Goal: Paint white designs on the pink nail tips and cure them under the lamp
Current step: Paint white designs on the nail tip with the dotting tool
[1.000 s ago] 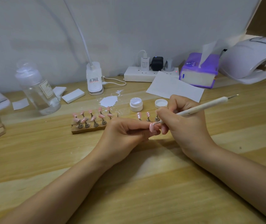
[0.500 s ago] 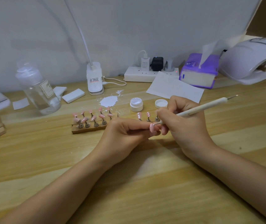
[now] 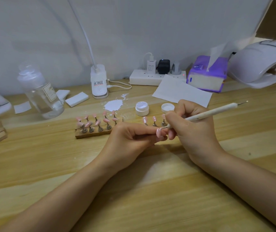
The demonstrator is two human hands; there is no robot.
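Nail tip [image 3: 158, 132] pinched in left hand [image 3: 130, 139] fingers, just left of right hand [image 3: 192, 129], whose fingers grip dotting pen [image 3: 209, 113]; pen tip touches it, shaft running up-right.

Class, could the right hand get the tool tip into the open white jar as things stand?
Probably yes. The open jar sits uncovered just beyond the right hand, its lid lying beside it. Only the standing nail tips lie between, low enough to pass over with the dotting tool.

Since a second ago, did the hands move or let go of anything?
Hardly anything changed. The right hand still holds the dotting pen with its tip at the pink nail tip that the left hand still pinches. Nothing on the table shifted.
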